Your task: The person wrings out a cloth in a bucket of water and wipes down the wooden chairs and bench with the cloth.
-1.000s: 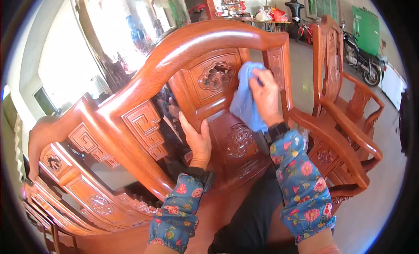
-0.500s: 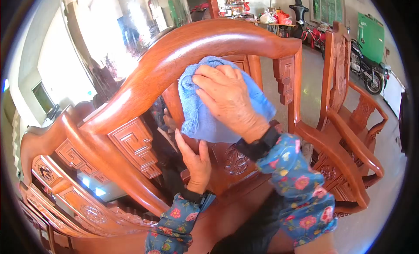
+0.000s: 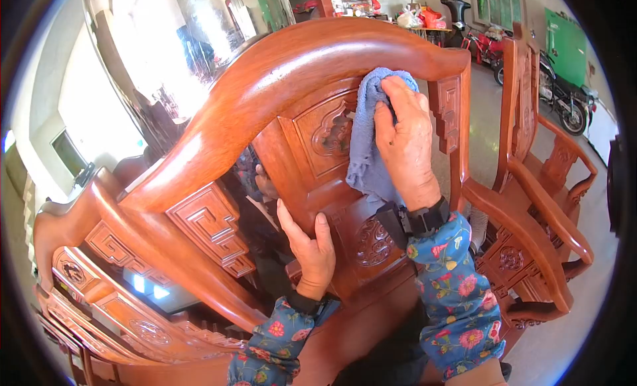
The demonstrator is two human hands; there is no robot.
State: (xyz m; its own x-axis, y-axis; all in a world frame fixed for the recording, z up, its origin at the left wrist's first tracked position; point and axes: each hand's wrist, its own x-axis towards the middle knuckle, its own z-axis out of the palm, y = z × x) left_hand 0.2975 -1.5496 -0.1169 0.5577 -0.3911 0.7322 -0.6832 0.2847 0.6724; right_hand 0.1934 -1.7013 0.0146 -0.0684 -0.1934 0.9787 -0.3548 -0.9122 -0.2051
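My right hand [image 3: 408, 144] is closed on a bunched blue cloth [image 3: 368, 150], pressed against the upper right of a carved wooden chair back [image 3: 315, 48]. Part of the cloth hangs below the fingers. My left hand [image 3: 309, 253] lies at the lower left edge of the centre panel [image 3: 292, 164], thumb and finger stretched apart; it holds no separate thing. Some of its fingers are hidden. Both arms have blue flowered sleeves and dark bands at the wrists. The panel has carved relief and a glossy reddish-brown finish.
Another carved wooden armchair [image 3: 537, 193] stands close on the right. More carved furniture [image 3: 126, 293] is at the left. Farther back are a motorcycle [image 3: 567, 107], a green board [image 3: 565, 48] and a table with bags [image 3: 424, 18].
My right hand has moved right with the cloth along the chair back, uncovering the panel's upper carving. The cloth is now more bunched. My left hand stays at the panel's edge.
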